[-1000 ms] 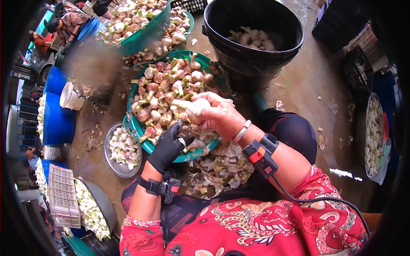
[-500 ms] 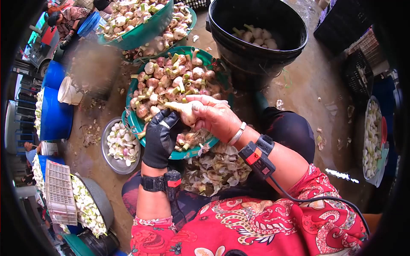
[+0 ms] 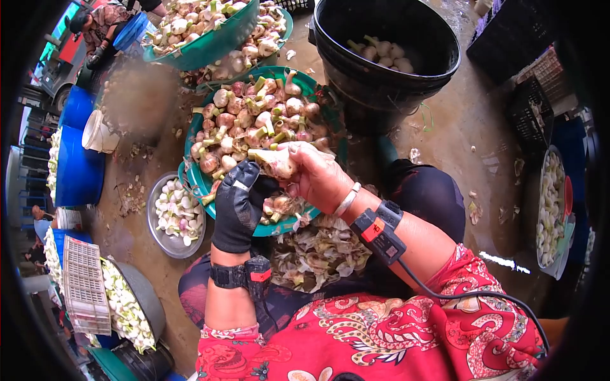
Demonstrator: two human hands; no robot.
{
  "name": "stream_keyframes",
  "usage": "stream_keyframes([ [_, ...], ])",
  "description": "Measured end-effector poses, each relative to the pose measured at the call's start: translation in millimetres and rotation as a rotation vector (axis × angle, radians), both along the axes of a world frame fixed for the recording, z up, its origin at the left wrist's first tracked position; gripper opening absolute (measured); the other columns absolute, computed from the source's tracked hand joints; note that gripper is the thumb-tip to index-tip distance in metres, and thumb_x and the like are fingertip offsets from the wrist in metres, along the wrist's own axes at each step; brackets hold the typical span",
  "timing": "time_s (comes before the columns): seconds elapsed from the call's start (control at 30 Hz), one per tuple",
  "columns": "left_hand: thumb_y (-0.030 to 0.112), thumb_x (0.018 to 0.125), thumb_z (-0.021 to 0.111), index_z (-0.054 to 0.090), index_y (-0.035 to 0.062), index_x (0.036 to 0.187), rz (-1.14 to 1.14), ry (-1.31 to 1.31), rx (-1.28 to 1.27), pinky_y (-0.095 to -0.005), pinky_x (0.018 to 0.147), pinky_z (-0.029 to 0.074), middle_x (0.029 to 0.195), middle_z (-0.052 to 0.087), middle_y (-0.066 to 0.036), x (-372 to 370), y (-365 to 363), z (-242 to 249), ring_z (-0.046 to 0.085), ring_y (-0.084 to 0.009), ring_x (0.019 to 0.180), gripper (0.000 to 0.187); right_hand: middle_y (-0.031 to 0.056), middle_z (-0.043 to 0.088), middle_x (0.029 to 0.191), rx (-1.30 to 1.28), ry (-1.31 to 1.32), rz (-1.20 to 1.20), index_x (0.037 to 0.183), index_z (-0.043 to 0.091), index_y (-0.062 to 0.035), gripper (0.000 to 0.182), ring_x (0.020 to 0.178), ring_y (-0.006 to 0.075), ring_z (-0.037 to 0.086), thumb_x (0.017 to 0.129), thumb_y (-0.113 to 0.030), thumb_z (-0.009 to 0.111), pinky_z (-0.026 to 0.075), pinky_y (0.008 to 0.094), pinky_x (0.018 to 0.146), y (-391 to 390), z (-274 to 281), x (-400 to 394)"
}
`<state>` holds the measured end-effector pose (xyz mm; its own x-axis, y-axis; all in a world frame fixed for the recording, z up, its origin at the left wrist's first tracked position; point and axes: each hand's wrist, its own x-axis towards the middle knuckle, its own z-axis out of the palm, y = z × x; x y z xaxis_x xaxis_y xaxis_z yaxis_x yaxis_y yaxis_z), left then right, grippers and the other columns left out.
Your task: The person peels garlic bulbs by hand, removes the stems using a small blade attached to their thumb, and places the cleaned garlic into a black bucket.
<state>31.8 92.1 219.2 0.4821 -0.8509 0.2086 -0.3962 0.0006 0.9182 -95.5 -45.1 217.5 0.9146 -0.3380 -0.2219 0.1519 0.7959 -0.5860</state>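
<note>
Over the green basin (image 3: 192, 155), my bare right hand (image 3: 323, 181) is closed on a garlic bulb (image 3: 277, 164), whose cut stem points left. The black-gloved left hand (image 3: 237, 206) is just below and left of that stem, fingers curled; what they hold, if anything, is hidden. Many unpeeled garlic bulbs (image 3: 238, 120) with short stems fill the basin. Loose garlic skins (image 3: 318, 254) lie in a heap below it, near my lap. To the left of my gloved hand, a metal bowl (image 3: 152, 213) contains white peeled garlic.
A black bucket (image 3: 381, 89) with some pale bulbs stands beyond my right hand. Another heaped green basin (image 3: 210, 52) is at the top. Blue tubs (image 3: 82, 166) and a grey tub (image 3: 143, 292) of peeled garlic line the left. A person (image 3: 101, 28) works at upper left.
My right hand has turned, with its fingers now folded closer around the garlic bulb. The gloved left hand has drawn slightly away from the bulb. The whole view has shifted a little.
</note>
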Motion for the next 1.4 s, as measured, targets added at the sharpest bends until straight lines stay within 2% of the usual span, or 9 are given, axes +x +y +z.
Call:
stream_keyframes([
  [0.3,0.002,0.090,0.054,0.057,-0.0034,0.115,0.009,1.134,-0.019,-0.0290,0.075,0.053,0.101,0.064,-0.008,-15,-11,40,0.063,-0.0152,0.089,0.026,0.0013,0.054,0.095,-1.106,-0.017,-0.164,0.128,0.044,-0.0081,0.045,0.084,0.0099,0.052,0.086,-0.013,0.059,0.045,0.0242,0.077,5,8,-1],
  [0.4,0.005,0.089,0.055,0.057,-0.0028,0.116,-0.003,0.970,-0.009,-0.0262,0.072,0.052,0.100,0.065,-0.007,-13,-3,25,0.062,-0.0133,0.084,0.028,0.0000,0.052,0.088,-1.122,0.052,-0.152,0.130,0.040,-0.0053,0.049,0.080,0.0095,0.050,0.086,-0.013,0.058,0.045,0.0247,0.074,6,17,-5],
  [0.53,-0.001,0.083,0.055,0.062,-0.0034,0.107,0.045,0.554,0.158,-0.0254,0.070,0.050,0.095,0.066,-0.006,-8,6,35,0.061,-0.0118,0.079,0.026,0.0009,0.050,0.069,-0.378,0.073,0.036,0.124,0.038,-0.0009,0.046,0.061,0.0125,0.049,0.085,-0.017,0.055,0.042,0.0265,0.060,9,21,-2],
  [0.67,-0.004,0.078,0.055,0.066,-0.0029,0.099,0.104,0.066,0.173,-0.0268,0.073,0.050,0.088,0.067,-0.006,-4,10,23,0.063,-0.0142,0.078,0.024,0.0011,0.050,0.063,0.188,0.223,0.513,0.076,0.048,-0.0106,0.015,0.055,0.0130,0.050,0.083,-0.024,0.050,0.039,0.0250,0.048,-2,27,-3],
  [0.83,0.001,0.076,0.065,0.063,-0.0024,0.107,0.018,0.448,0.147,-0.0267,0.081,0.050,0.107,0.065,-0.009,-8,8,35,0.062,-0.0129,0.093,0.032,0.0073,0.062,0.071,0.238,0.059,0.781,0.094,0.057,-0.0049,0.025,0.059,0.0185,0.060,0.084,-0.027,0.050,0.043,0.0233,0.045,-5,19,-8],
  [1.0,0.006,0.088,0.055,0.048,-0.0033,0.128,0.071,0.541,0.051,-0.0296,0.079,0.053,0.111,0.061,-0.011,-9,8,32,0.063,-0.0176,0.093,0.042,0.0042,0.054,0.066,0.054,-0.003,0.409,0.094,0.055,-0.0039,0.024,0.059,0.0188,0.060,0.084,-0.025,0.051,0.040,0.0227,0.043,-11,13,-6],
  [1.07,0.004,0.087,0.057,0.049,-0.0029,0.127,0.101,0.984,-0.007,-0.0306,0.074,0.054,0.107,0.062,-0.010,-5,18,23,0.063,-0.0172,0.092,0.042,0.0025,0.051,0.065,0.064,0.049,0.324,0.094,0.055,-0.0051,0.021,0.059,0.0182,0.059,0.085,-0.023,0.052,0.040,0.0233,0.044,-15,9,-7],
  [1.3,0.001,0.083,0.060,0.062,-0.0034,0.097,0.183,0.595,0.113,-0.0254,0.064,0.051,0.081,0.066,-0.007,-22,-1,34,0.063,-0.0130,0.067,0.015,0.0069,0.060,0.079,-0.012,0.247,0.294,0.099,0.055,-0.0039,0.018,0.063,0.0174,0.062,0.089,-0.019,0.055,0.051,0.0287,0.054,-4,19,-7],
  [1.4,0.005,0.085,0.057,0.062,-0.0037,0.098,0.142,0.665,0.094,-0.0243,0.062,0.051,0.081,0.065,-0.007,-18,0,31,0.062,-0.0121,0.066,0.016,0.0076,0.060,0.077,-0.856,0.234,-0.328,0.084,0.056,-0.0046,0.006,0.073,0.0214,0.061,0.079,-0.006,0.058,0.048,0.0380,0.063,14,0,7],
])
